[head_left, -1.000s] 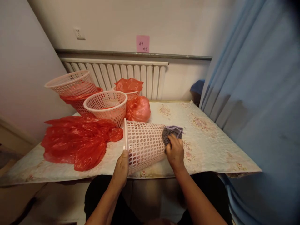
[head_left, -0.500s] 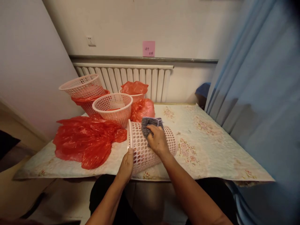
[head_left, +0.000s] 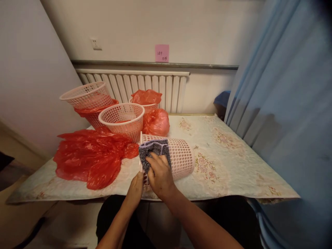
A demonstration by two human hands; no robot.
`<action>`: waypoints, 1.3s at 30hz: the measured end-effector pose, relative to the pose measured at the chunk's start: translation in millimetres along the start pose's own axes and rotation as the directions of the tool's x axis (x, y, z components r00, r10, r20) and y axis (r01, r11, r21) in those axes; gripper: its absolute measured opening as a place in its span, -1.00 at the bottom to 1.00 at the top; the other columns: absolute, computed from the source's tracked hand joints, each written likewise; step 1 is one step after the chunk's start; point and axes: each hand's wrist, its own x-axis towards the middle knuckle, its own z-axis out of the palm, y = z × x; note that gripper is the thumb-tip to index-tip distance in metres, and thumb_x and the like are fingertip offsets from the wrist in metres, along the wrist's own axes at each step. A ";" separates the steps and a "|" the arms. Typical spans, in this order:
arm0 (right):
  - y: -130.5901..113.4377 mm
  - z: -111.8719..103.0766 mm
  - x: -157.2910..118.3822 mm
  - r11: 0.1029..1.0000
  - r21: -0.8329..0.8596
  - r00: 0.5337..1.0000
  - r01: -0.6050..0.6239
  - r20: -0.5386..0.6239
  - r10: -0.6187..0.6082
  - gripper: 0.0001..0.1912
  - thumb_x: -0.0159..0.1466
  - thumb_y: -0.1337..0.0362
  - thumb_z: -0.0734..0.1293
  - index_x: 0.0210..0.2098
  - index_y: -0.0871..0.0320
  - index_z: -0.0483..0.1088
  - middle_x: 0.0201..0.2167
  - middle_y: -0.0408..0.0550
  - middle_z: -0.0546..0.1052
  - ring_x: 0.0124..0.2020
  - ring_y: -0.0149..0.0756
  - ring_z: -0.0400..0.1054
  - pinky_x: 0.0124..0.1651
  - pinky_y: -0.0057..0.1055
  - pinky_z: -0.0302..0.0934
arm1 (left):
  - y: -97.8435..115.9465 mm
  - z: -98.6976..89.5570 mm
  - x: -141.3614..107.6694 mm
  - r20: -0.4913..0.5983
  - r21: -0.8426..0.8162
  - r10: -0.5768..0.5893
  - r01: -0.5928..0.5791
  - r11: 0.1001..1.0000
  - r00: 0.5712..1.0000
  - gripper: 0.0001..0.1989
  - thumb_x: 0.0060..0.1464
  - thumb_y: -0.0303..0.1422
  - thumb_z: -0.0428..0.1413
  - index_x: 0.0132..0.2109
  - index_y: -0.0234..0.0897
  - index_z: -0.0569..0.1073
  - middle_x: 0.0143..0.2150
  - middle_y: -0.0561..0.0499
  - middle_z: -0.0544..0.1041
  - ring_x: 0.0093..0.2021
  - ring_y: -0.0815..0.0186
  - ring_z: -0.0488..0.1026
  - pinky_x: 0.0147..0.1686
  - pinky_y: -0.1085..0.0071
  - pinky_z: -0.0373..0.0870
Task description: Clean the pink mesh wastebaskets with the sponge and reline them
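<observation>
A pale pink perforated basket (head_left: pixel 181 155) lies on its side on the flowered tablecloth, its rim facing left. My left hand (head_left: pixel 135 188) grips that rim at the near side, thumb on the outside. My right hand (head_left: pixel 159 173) presses a dark grey cloth (head_left: pixel 153 147) with light purple edging against the basket's side, close to the rim. The fingers of my right hand are bent on the cloth. Part of the basket is hidden behind the cloth and hand.
Left of the basket lies a crumpled red plastic bag (head_left: pixel 90 155). Behind stand an upright pink basket (head_left: pixel 121 119), stacked baskets (head_left: pixel 86 97), a red-lined basket (head_left: pixel 146 98) and a red bundle (head_left: pixel 156 122). A blue curtain (head_left: pixel 282 86) hangs at the right.
My right hand and the cloth have moved left and nearer to me along the basket, up to its rim. My left hand still holds the rim. The view has shifted slightly.
</observation>
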 end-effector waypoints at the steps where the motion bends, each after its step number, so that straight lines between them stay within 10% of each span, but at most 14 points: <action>1: -1.8 -0.8 1.9 1.000 0.001 1.000 -0.002 0.003 0.002 -0.55 0.18 0.51 0.15 0.04 0.23 0.38 0.07 0.09 0.39 0.03 -0.18 0.21 0.08 -0.22 0.17 | -2.6 0.0 -2.0 0.020 -0.004 0.012 -0.012 1.000 1.000 -0.25 0.07 0.21 -0.20 -0.15 -0.41 0.51 -0.17 -0.26 0.62 -0.08 0.04 0.54 0.03 0.10 0.38; 16: -10.0 -18.9 -34.2 0.996 -0.075 0.992 0.058 0.113 -0.049 -0.57 0.19 0.52 0.14 0.00 0.19 0.40 0.09 0.07 0.38 -0.06 -0.17 0.23 0.01 -0.18 0.21 | 38.9 5.7 -4.1 -0.060 -0.001 -0.028 0.028 1.000 0.998 -0.38 0.15 0.10 -0.19 -0.26 -0.31 0.54 -0.51 -0.07 0.59 -0.25 0.08 0.57 -0.21 0.24 0.48; 28: 104.3 -57.1 -37.4 0.932 -0.299 0.964 -0.207 -0.224 0.143 -0.63 0.21 0.49 0.15 -0.04 0.31 0.42 0.01 0.17 0.45 -0.01 -0.11 0.24 0.08 -0.10 0.19 | 28.1 8.3 1.4 0.058 -0.119 -0.042 0.049 0.992 0.997 -0.34 0.18 0.09 -0.21 -0.09 -0.41 0.50 -0.26 -0.18 0.63 -0.11 0.05 0.54 -0.11 0.20 0.46; 39: -10.1 -20.2 -33.7 1.000 -0.011 0.994 0.029 0.103 -0.028 -0.57 0.16 0.55 0.15 -0.03 0.20 0.39 0.06 0.05 0.41 -0.03 -0.18 0.25 0.02 -0.20 0.20 | 35.5 4.6 1.0 -0.025 -0.019 0.013 -0.013 1.000 1.000 -0.42 0.16 0.06 -0.15 -0.19 -0.33 0.53 -0.38 -0.08 0.62 -0.20 0.10 0.56 -0.17 0.26 0.48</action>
